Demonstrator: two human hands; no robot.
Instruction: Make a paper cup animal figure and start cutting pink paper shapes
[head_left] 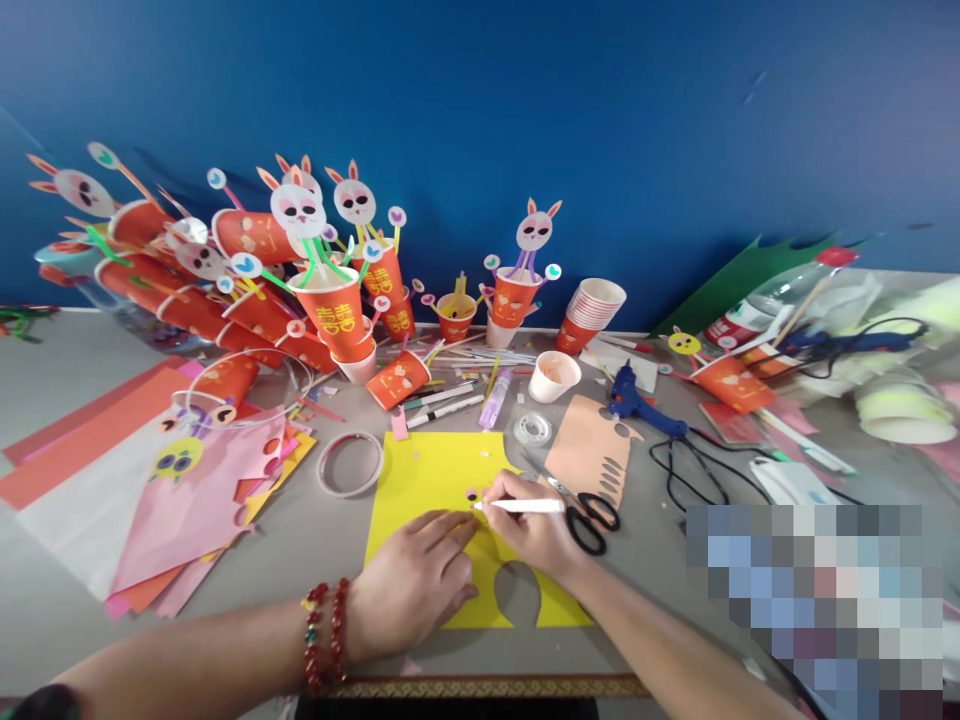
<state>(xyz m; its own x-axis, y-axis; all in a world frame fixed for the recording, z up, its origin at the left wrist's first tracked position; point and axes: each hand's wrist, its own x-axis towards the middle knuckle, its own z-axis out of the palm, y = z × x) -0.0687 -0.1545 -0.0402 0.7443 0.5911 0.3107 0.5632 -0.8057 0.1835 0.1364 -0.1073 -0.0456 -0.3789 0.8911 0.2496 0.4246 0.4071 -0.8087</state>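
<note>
A sheet of yellow paper lies in front of me, with rounded pieces cut from its edges. My left hand rests flat on the sheet, fingers stretched towards its middle. Pinched in my right hand is a white marker pen, its tip at the paper just beyond my left fingertips. A small dark, pink-edged oval shows beside the pen tip. Close to my right hand, black-handled scissors lie partly over peach paper with cut-outs.
Tape rolls and pens lie beyond the yellow sheet. Red paper cups with rabbit faces crowd the back left. Coloured sheets are piled at left. A blue glue gun with a black cord and a bottle are at right.
</note>
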